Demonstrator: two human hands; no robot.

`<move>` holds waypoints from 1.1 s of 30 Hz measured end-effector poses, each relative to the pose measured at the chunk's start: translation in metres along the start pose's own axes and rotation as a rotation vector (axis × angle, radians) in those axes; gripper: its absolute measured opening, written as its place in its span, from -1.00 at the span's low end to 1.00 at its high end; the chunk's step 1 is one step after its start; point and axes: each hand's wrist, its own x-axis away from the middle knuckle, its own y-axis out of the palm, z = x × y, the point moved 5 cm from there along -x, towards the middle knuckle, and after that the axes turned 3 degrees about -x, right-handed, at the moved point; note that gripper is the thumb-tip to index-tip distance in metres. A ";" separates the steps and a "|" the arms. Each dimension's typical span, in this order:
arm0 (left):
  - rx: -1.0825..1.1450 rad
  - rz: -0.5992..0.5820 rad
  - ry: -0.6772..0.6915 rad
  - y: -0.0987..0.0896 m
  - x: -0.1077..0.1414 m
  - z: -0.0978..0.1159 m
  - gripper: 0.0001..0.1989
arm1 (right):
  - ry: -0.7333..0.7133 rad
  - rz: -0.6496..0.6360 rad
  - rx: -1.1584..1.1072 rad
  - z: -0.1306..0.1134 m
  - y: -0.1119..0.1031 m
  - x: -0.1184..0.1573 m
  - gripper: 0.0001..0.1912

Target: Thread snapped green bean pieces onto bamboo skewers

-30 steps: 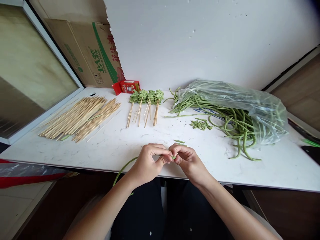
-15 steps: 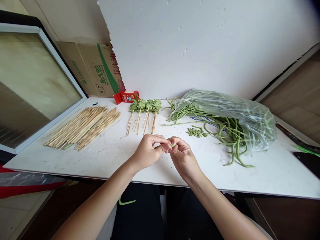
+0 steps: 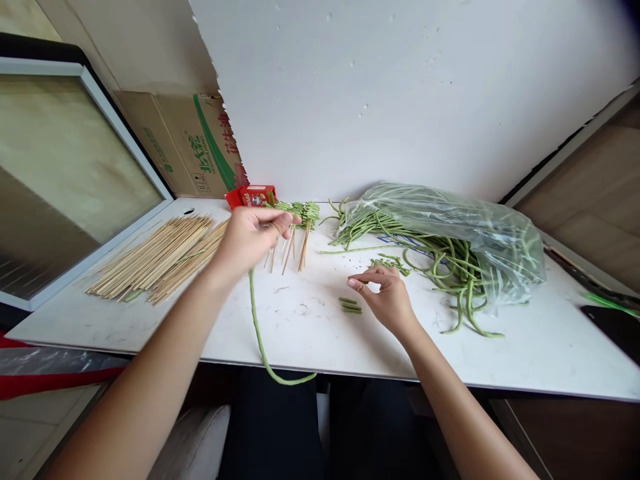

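Note:
My left hand (image 3: 256, 235) is raised in front of the skewered bean pieces, its fingers closed on a long green bean (image 3: 256, 327). The bean hangs below the hand and curves past the table's front edge. Low over the table, my right hand (image 3: 386, 299) has thumb and fingertips pinched together; I cannot make out whether anything is between them. Several short cut bean pieces (image 3: 351, 306) lie just left of it. Behind it is a small pile of bean bits (image 3: 393, 263), partly hidden by the hand.
Bamboo skewers (image 3: 155, 257) lie in a heap at left. Bean-loaded skewers (image 3: 305, 220) lie at the back beside a red box (image 3: 257, 195). A clear plastic bag (image 3: 450, 213) of long beans spreads at right. A cardboard box (image 3: 180, 143) and white panel (image 3: 370, 87) stand behind.
My hands have moved apart from their meeting point. The left rose leftward with the bean, now hanging in full view; the right shifted right. Short cut pieces now show between them.

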 end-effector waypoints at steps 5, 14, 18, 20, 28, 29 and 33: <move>-0.625 -0.007 0.144 -0.042 -0.025 0.069 -0.54 | -0.035 -0.109 0.121 0.019 0.018 0.009 -0.69; -0.697 -0.277 0.204 -0.003 -0.018 0.064 -0.74 | -0.047 0.028 0.017 0.011 -0.008 0.006 -0.54; -0.488 -0.353 0.213 0.047 0.022 0.023 -0.90 | 0.009 -0.089 -0.187 -0.006 -0.015 0.010 -0.56; -0.392 -0.394 0.240 0.069 0.046 0.007 -0.81 | 0.019 -0.171 -0.273 -0.014 -0.011 0.014 -0.56; -0.022 -0.255 0.086 0.103 0.094 -0.040 -0.85 | -0.037 -0.102 -0.426 -0.027 0.010 0.030 -0.75; -0.009 -0.222 0.073 0.101 0.095 -0.044 -0.82 | -0.041 -0.081 -0.428 -0.027 0.010 0.031 -0.78; -0.131 -0.163 0.094 0.091 0.103 -0.057 -0.86 | -0.073 -0.073 -0.403 -0.028 0.008 0.029 -0.82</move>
